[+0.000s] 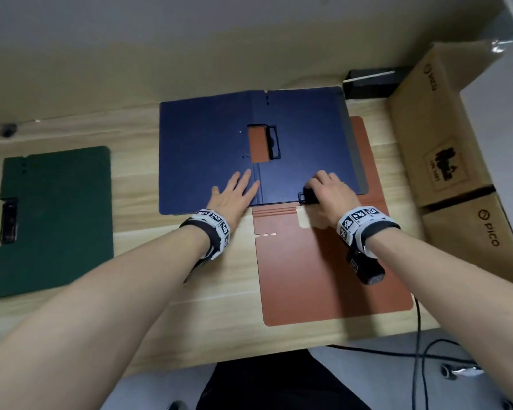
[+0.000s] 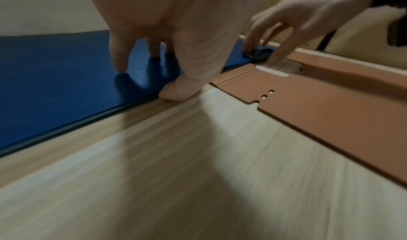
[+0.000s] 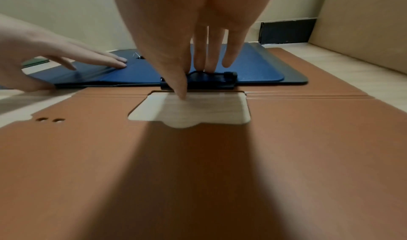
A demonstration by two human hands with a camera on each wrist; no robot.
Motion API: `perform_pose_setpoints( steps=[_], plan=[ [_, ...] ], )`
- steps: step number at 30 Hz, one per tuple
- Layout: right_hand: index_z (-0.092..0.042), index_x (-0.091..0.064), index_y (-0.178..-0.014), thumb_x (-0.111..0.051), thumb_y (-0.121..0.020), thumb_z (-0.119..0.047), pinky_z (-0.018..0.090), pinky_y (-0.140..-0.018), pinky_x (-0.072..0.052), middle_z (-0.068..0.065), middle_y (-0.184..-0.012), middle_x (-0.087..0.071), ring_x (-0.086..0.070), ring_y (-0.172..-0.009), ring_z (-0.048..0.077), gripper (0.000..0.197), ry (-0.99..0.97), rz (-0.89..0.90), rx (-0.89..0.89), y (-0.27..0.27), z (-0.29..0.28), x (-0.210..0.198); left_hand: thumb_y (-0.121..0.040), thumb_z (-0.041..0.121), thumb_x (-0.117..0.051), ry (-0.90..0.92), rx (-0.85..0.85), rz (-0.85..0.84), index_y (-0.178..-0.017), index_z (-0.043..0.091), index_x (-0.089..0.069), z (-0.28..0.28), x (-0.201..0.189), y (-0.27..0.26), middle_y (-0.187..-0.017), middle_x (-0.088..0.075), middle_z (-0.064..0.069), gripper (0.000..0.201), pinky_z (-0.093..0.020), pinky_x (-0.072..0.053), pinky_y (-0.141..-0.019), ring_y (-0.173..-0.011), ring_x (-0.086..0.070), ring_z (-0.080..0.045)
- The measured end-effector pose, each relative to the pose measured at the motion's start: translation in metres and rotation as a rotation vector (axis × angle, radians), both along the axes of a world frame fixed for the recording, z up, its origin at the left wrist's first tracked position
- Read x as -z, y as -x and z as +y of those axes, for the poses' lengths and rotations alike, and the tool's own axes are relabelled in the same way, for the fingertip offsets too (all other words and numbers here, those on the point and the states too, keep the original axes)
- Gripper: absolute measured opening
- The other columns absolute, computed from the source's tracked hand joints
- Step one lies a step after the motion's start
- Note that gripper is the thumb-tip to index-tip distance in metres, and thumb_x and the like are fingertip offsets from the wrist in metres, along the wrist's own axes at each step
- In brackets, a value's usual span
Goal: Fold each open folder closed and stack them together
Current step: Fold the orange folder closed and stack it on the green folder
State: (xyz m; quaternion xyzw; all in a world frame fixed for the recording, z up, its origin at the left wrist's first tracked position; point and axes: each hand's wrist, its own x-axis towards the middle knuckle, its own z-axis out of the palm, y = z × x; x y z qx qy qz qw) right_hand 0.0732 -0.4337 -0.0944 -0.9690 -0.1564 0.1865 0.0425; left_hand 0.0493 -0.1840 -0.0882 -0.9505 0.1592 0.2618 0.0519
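A dark blue folder (image 1: 208, 149) lies open in the middle of the wooden table (image 1: 175, 306), overlapping the far part of an open brown folder (image 1: 323, 276). A green folder (image 1: 57, 217) lies closed at the left. My left hand (image 1: 239, 189) presses flat with spread fingers on the blue folder beside its spine. My right hand (image 1: 319, 187) arches over a black clip (image 1: 308, 197) at the blue folder's near edge. Its fingers sit on top of the clip (image 3: 211, 80) and the thumb is at the clip's near side, over the brown folder's cut-out (image 3: 193, 109).
Stacked cardboard boxes (image 1: 442, 143) stand along the right edge of the table. A small black box (image 1: 370, 82) sits at the back against the wall. Black cables (image 1: 421, 350) hang off the table's near right edge.
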Motion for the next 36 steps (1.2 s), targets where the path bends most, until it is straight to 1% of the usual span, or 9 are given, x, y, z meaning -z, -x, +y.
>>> perform_pose_setpoints(
  steps=[4,8,11,17,24,29,31,34,36],
  plan=[
    [-0.023,-0.055,-0.109,-0.072,-0.077,-0.024,0.036,-0.065,-0.043,0.001,-0.112,-0.052,-0.047,-0.106,0.025,0.036,0.001,0.031,-0.026,-0.016,-0.001,0.004,-0.085,-0.009,-0.058,-0.065,0.044,-0.036,-0.157,0.014,0.004,-0.004,0.007,0.002,-0.164,0.018,-0.009,0.098,-0.066,-0.031,-0.108,-0.152,0.009,-0.034],
    [-0.024,-0.056,-0.109,-0.074,-0.075,-0.026,0.034,-0.072,-0.045,0.0,-0.11,-0.055,-0.049,-0.105,0.024,0.039,0.039,0.059,-0.09,-0.026,-0.002,0.001,-0.084,-0.002,-0.061,-0.075,0.149,-0.081,-0.157,0.015,0.006,-0.009,0.011,-0.002,-0.164,0.019,-0.008,0.101,-0.069,-0.03,-0.106,-0.152,0.009,-0.033],
    [-0.022,-0.056,-0.109,-0.071,-0.074,-0.024,0.034,-0.074,-0.043,0.002,-0.109,-0.057,-0.051,-0.106,0.025,0.038,0.066,0.079,-0.121,-0.031,0.002,-0.003,-0.083,-0.003,-0.062,-0.077,0.204,-0.047,-0.157,0.016,0.007,-0.011,0.009,-0.008,-0.165,0.018,-0.008,0.103,-0.07,-0.031,-0.105,-0.152,0.008,-0.036],
    [-0.022,-0.055,-0.101,-0.068,-0.072,-0.021,0.037,-0.073,-0.051,0.0,-0.101,-0.057,-0.056,-0.097,0.025,0.032,0.089,0.076,-0.123,-0.03,0.005,-0.01,-0.092,-0.005,-0.05,-0.068,0.198,0.022,-0.157,0.013,0.003,-0.019,0.006,-0.013,-0.165,0.016,-0.011,0.087,-0.071,-0.033,-0.103,-0.151,0.005,-0.041],
    [-0.025,-0.054,-0.094,-0.065,-0.08,-0.018,0.032,-0.065,-0.043,-0.003,-0.098,-0.061,-0.06,-0.094,0.023,0.02,0.083,0.022,-0.15,-0.005,0.005,-0.01,-0.09,-0.006,-0.056,-0.081,0.173,0.057,-0.157,0.014,0.007,-0.024,-0.003,-0.015,-0.165,0.018,-0.009,0.094,-0.072,-0.031,-0.105,-0.151,0.007,-0.042],
    [-0.024,-0.058,-0.106,-0.065,-0.077,-0.017,0.031,-0.071,-0.043,-0.002,-0.105,-0.061,-0.059,-0.097,0.022,0.03,0.059,0.059,-0.143,0.032,0.003,-0.012,-0.09,-0.005,-0.055,-0.078,0.158,0.046,-0.157,0.015,0.008,-0.024,0.002,-0.011,-0.164,0.02,-0.008,0.095,-0.071,-0.029,-0.107,-0.151,0.009,-0.041],
    [-0.024,-0.059,-0.106,-0.063,-0.078,-0.019,0.03,-0.07,-0.039,-0.002,-0.106,-0.061,-0.058,-0.098,0.022,0.03,0.045,0.069,-0.131,0.04,0.003,-0.012,-0.09,-0.006,-0.054,-0.075,0.154,0.034,-0.157,0.015,0.008,-0.023,0.004,-0.009,-0.164,0.02,-0.007,0.094,-0.071,-0.029,-0.108,-0.151,0.009,-0.041],
    [-0.021,-0.06,-0.106,-0.064,-0.079,-0.021,0.031,-0.075,-0.042,0.001,-0.109,-0.06,-0.057,-0.104,0.023,0.028,0.029,0.09,-0.129,0.044,0.005,-0.015,-0.089,-0.007,-0.054,-0.075,0.15,0.02,-0.157,0.016,0.009,-0.023,0.008,-0.006,-0.164,0.02,-0.007,0.095,-0.07,-0.028,-0.108,-0.151,0.009,-0.04],
    [-0.019,-0.059,-0.108,-0.063,-0.079,-0.021,0.032,-0.074,-0.041,0.002,-0.111,-0.059,-0.056,-0.104,0.024,0.029,0.043,0.078,-0.149,0.046,0.006,-0.017,-0.089,-0.007,-0.055,-0.058,0.141,-0.003,-0.157,0.017,0.009,-0.022,0.01,-0.004,-0.164,0.02,-0.006,0.097,-0.069,-0.027,-0.109,-0.151,0.01,-0.039]
  ],
)
